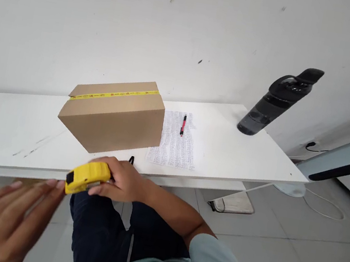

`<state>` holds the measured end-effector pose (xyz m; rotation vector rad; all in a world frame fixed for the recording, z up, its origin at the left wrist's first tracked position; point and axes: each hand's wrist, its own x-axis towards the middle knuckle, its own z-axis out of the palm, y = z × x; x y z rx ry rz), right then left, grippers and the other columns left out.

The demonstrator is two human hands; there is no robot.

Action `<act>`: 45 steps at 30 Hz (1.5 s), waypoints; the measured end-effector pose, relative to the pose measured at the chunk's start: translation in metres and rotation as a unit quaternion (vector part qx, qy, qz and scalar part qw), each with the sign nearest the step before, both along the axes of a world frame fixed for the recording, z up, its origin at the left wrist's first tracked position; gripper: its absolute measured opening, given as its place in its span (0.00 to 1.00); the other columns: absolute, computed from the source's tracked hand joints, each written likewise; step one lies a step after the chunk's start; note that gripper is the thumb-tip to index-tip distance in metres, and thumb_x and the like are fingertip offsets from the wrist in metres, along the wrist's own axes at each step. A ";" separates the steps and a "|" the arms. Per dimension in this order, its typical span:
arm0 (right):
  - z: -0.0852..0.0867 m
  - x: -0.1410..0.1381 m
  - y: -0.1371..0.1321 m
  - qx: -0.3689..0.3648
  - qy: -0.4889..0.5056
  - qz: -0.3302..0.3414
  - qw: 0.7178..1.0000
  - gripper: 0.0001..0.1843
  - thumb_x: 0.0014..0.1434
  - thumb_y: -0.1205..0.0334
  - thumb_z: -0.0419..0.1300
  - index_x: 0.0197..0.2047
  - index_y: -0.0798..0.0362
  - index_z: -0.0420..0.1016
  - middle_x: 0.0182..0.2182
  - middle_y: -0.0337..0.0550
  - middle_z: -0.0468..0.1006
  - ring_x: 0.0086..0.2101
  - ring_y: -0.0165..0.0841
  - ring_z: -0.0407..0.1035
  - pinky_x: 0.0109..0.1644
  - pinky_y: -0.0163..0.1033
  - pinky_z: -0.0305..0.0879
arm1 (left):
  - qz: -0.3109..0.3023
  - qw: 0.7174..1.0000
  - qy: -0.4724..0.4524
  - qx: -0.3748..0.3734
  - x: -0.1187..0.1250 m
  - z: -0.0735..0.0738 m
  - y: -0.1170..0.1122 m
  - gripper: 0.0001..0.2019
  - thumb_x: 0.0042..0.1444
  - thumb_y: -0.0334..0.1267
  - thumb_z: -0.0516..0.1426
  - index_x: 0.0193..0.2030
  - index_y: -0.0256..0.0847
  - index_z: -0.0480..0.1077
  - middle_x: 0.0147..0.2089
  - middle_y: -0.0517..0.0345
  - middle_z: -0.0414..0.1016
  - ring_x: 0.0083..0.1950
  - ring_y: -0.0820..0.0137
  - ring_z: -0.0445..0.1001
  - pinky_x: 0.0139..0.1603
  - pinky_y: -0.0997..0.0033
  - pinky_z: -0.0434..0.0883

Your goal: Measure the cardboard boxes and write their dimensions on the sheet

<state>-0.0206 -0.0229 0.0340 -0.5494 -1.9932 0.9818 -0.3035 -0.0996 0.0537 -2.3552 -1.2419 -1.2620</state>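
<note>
My right hand (124, 181) is closed around a yellow tape measure (86, 177), held just in front of the near edge of the white table (1, 128). My left hand (11, 217) hovers at the lower left, motion-blurred, its fingers stretched toward the tape measure's left end, fingertips close to it. A cardboard box (114, 114) sealed with yellow tape sits on the table just beyond the tape measure. To the right of the box lies a printed sheet of paper (175, 142) with a red and black pen (183, 125) on it.
A dark water bottle (275, 103) leans against the wall at the table's far right. The white wall stands right behind the table. On the tiled floor to the right are cables (323, 207) and a flat grey object (233, 202). My dark trousers show below.
</note>
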 end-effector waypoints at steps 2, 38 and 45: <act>-0.017 0.010 -0.019 -0.036 0.030 0.004 0.999 0.39 0.55 0.31 0.65 0.56 0.51 0.65 0.38 0.42 0.81 0.34 0.35 0.76 0.36 0.37 0.70 | 0.000 0.987 0.118 0.111 0.023 -0.009 -0.015 0.28 0.48 0.38 0.70 0.55 0.67 0.78 0.43 0.66 0.86 0.31 0.53 0.82 0.40 0.39 0.80; -0.039 0.280 0.143 0.068 -0.310 -0.452 0.834 0.12 0.68 0.56 0.51 0.49 0.51 0.69 0.33 0.44 0.78 0.32 0.37 0.71 0.38 0.40 0.63 | -0.254 0.880 -0.035 -0.400 0.271 -0.053 0.088 0.21 0.68 0.55 0.50 0.55 0.40 0.68 0.47 0.50 0.77 0.45 0.59 0.74 0.48 0.58 0.69; -0.061 0.276 0.140 -0.069 -0.104 -0.443 0.888 0.15 0.62 0.47 0.56 0.47 0.47 0.66 0.22 0.28 0.65 0.20 0.29 0.57 0.27 0.36 0.59 | -0.233 0.872 -0.035 -0.428 0.271 -0.058 0.088 0.30 0.68 0.59 0.51 0.66 0.39 0.62 0.61 0.43 0.75 0.60 0.53 0.73 0.62 0.48 0.68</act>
